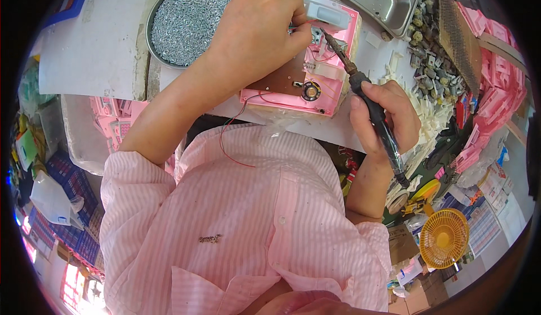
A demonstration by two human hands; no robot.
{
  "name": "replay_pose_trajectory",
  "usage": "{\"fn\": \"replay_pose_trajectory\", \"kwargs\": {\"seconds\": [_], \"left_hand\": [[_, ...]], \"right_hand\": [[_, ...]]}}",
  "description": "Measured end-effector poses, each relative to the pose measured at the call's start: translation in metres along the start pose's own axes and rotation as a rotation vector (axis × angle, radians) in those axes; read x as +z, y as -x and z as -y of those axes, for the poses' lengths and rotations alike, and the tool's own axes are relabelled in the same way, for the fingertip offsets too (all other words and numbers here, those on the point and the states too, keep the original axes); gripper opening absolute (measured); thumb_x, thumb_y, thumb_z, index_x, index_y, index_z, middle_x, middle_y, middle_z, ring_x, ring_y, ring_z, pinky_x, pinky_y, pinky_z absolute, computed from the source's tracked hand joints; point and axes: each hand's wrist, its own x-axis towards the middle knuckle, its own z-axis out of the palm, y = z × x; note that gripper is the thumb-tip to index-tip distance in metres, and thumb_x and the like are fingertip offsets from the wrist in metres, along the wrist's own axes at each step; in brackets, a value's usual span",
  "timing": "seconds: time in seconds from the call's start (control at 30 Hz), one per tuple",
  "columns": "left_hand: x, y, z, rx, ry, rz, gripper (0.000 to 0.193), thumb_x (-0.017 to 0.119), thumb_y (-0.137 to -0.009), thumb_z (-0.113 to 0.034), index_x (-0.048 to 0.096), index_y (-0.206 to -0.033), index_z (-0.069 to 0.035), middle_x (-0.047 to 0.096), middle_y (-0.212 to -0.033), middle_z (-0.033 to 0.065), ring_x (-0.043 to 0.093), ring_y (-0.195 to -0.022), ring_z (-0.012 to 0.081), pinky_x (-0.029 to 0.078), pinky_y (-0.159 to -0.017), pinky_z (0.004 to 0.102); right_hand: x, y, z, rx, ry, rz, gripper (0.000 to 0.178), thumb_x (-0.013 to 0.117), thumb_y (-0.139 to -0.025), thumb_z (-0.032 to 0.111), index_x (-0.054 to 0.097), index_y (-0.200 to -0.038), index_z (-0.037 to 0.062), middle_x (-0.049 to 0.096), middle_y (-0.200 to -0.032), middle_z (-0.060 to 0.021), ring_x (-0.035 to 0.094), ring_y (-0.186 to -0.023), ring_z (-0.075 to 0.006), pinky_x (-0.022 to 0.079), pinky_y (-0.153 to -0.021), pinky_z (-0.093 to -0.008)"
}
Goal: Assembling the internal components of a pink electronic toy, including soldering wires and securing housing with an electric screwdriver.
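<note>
My right hand is wrapped round the black handle of a soldering iron. The iron slants up and left, its tip at the open pink plastic housing. My left hand reaches over that housing with its fingers pinched, and thin red and green wires show at the fingertips. Inside the housing lie a brown board, a round black part with a metallic ring and a small spring. More thin wire hangs off the near edge against my shirt. The left fingertips are partly hidden.
Left of the housing stands a round metal bowl full of small silvery screws. A steel tray holds dark small parts at the back right. Loose metal parts, white plastic bits and pink pieces crowd the right side.
</note>
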Motion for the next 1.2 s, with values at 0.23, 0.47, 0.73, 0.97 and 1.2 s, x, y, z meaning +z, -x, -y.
{"fn": "replay_pose_trajectory", "kwargs": {"seconds": [0.23, 0.47, 0.73, 0.97, 1.2], "left_hand": [[-0.001, 0.002, 0.001, 0.018, 0.019, -0.028, 0.015, 0.073, -0.071, -0.004, 0.058, -0.07, 0.0, 0.057, -0.087, 0.0166, 0.059, -0.083, 0.035, 0.048, -0.073, 0.0424], [0.002, 0.003, 0.0, 0.006, 0.025, -0.059, 0.016, 0.074, -0.072, -0.004, 0.058, -0.071, 0.0, 0.057, -0.087, 0.0157, 0.059, -0.082, 0.0339, 0.049, -0.071, 0.0409], [0.005, 0.003, 0.002, 0.012, 0.017, -0.078, 0.016, 0.073, -0.071, -0.003, 0.057, -0.072, 0.0, 0.057, -0.087, 0.0149, 0.059, -0.081, 0.0334, 0.049, -0.07, 0.0407], [0.007, 0.004, 0.002, 0.021, 0.017, -0.097, 0.016, 0.072, -0.071, -0.002, 0.057, -0.072, 0.0, 0.057, -0.087, 0.0153, 0.059, -0.081, 0.0336, 0.049, -0.07, 0.0406], [0.005, 0.004, 0.002, 0.013, 0.027, -0.089, 0.015, 0.072, -0.071, -0.002, 0.057, -0.072, 0.0, 0.057, -0.087, 0.0152, 0.059, -0.081, 0.0333, 0.049, -0.07, 0.0405]], "right_hand": [[-0.001, -0.001, 0.001, 0.024, 0.013, 0.025, 0.03, 0.08, -0.069, -0.002, 0.069, -0.097, 0.0026, 0.06, -0.064, -0.0065, 0.053, -0.052, -0.0179, 0.039, -0.048, -0.0269], [0.008, -0.006, 0.001, 0.033, 0.081, 0.017, 0.028, 0.079, -0.068, -0.003, 0.07, -0.094, 0.003, 0.057, -0.062, -0.0058, 0.054, -0.052, -0.0178, 0.04, -0.047, -0.028], [0.009, -0.01, 0.001, 0.012, 0.067, 0.012, 0.027, 0.08, -0.068, -0.003, 0.07, -0.093, 0.0027, 0.058, -0.062, -0.0059, 0.054, -0.051, -0.0177, 0.039, -0.047, -0.0281], [0.009, -0.009, 0.001, 0.007, 0.073, 0.003, 0.028, 0.08, -0.069, -0.002, 0.07, -0.095, 0.0024, 0.059, -0.063, -0.0057, 0.054, -0.051, -0.0172, 0.039, -0.046, -0.0278], [0.006, -0.008, 0.002, -0.001, 0.044, 0.029, 0.027, 0.078, -0.074, -0.004, 0.068, -0.099, -0.0005, 0.056, -0.064, -0.0047, 0.047, -0.053, -0.0123, 0.032, -0.048, -0.0253]]}}
